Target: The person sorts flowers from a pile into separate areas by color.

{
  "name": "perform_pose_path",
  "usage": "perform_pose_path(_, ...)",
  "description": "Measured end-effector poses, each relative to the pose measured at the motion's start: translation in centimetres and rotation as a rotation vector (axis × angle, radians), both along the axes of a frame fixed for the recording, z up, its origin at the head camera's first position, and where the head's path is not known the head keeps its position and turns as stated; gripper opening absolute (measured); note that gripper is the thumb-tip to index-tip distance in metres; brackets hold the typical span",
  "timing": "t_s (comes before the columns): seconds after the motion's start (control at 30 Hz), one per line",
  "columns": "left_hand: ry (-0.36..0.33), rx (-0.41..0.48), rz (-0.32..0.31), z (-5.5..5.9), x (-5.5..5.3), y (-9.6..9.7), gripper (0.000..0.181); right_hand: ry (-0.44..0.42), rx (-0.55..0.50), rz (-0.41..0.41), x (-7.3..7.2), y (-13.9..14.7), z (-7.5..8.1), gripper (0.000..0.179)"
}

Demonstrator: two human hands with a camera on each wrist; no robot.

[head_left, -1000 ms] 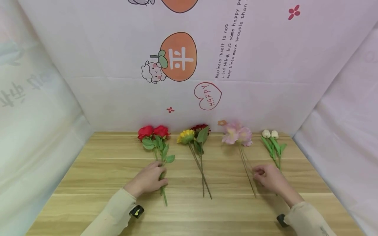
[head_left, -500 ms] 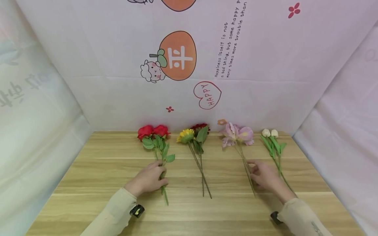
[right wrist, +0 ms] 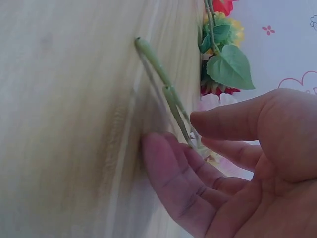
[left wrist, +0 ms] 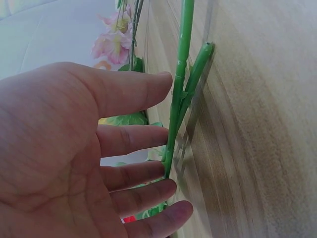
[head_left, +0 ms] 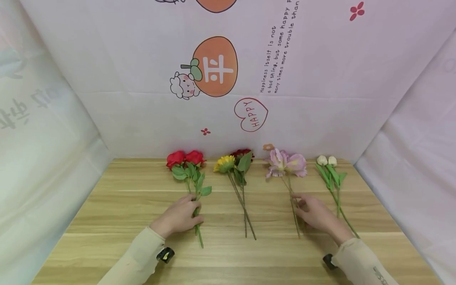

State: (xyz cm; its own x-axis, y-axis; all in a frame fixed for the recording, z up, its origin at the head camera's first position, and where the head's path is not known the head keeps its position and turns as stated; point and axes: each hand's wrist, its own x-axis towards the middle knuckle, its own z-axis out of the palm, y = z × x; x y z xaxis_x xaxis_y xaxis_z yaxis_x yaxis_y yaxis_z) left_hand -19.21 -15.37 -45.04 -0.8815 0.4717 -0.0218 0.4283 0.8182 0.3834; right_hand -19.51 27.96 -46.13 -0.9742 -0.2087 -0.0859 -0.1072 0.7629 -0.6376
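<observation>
Two red roses (head_left: 185, 158) with green leaves lie at the left of the table. My left hand (head_left: 179, 215) rests at their green stems (left wrist: 179, 89); in the left wrist view its fingers are nearly straight, the stems along the fingertips. Toward the right lie two pale pink-purple flowers (head_left: 286, 163) whose thin stems cross. My right hand (head_left: 313, 211) is at these stems, its fingers loosely bent and touching them. In the right wrist view a forked stem (right wrist: 166, 84) runs by the thumb and fingertips, with a gap between thumb and fingers. The second stem's lower end is hidden by the hand.
Between the hands lie a yellow flower (head_left: 225, 164) and a dark red flower (head_left: 243, 154) with crossed stems. Two white tulips (head_left: 327, 160) lie at the far right. Behind the wooden table (head_left: 221, 261) stands a printed white cloth wall (head_left: 142, 126).
My right hand has moved left from beside the tulip stems to the pink-purple flowers' stems. One stem's lower end has shifted left and the stems cross differently. The left hand stays put.
</observation>
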Motion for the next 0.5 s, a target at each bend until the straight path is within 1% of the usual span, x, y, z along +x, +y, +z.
perform_pose_path(0.2,-0.017,0.01,0.008,0.0,0.0,-0.2,0.033,-0.01,-0.009,0.006,0.0,-0.1,0.2,0.051)
perform_pose_path(0.33,-0.029,0.024,0.004,0.0,0.2,-0.5,0.035,-0.023,-0.062,-0.002,0.1,0.2,0.0,0.05)
perform_pose_path(0.5,-0.026,0.055,0.019,0.0,0.1,-0.8,0.035,-0.005,-0.111,0.005,0.3,1.0,0.3,0.047)
